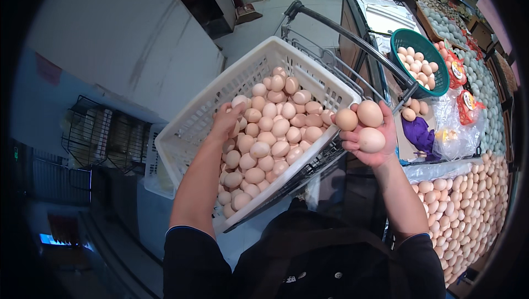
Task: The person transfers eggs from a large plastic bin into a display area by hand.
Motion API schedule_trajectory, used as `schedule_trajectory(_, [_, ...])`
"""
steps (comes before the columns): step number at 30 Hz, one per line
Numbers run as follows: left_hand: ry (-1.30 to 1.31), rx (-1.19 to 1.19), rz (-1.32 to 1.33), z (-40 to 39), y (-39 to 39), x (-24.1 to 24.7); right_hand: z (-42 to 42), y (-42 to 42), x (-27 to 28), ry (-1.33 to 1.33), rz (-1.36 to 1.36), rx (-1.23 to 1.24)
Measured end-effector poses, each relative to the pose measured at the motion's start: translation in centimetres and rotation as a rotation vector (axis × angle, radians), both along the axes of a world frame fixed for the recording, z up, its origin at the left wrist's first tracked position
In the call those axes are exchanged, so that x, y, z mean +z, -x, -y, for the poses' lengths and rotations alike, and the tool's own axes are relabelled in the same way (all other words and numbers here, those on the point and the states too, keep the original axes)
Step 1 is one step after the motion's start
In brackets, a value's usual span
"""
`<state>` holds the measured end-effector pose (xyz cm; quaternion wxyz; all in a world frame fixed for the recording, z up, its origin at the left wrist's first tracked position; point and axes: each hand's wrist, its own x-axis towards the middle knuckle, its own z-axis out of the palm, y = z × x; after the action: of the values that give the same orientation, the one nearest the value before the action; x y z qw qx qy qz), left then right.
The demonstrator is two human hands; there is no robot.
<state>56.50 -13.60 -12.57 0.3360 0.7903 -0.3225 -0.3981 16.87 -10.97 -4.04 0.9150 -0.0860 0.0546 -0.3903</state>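
Observation:
Many light-brown eggs (266,138) fill a white slatted plastic crate (198,113) that rests on a shopping cart. My left hand (226,122) reaches into the crate at its left side, its fingers on a pale egg (239,101); whether it grips the egg firmly I cannot tell. Just beyond the crate's right corner, my right hand (376,150) is turned palm up and holds several eggs: a browner one (346,119), a large one above (370,113) and a paler one below (371,140).
The cart's handle (351,30) curves between the crate and the counter. On the counter stand a green basket (444,72) of eggs, loose eggs, a purple cloth or bag (418,134) and clear plastic bags (452,142). Egg piles (463,208) lie at the right, wire racks (107,134) at the left.

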Motion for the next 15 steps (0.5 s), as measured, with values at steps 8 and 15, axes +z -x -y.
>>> schedule_trajectory(8, [0.058,-0.221,0.066,-0.4,2.7,1.2,-0.8,-0.5,-0.1,-0.121,0.232,-0.032])
schedule_trajectory(15, [0.167,-0.005,-0.42,-1.5,0.8,-0.4,-2.2,-0.1,0.9,-0.195,0.329,-0.05])
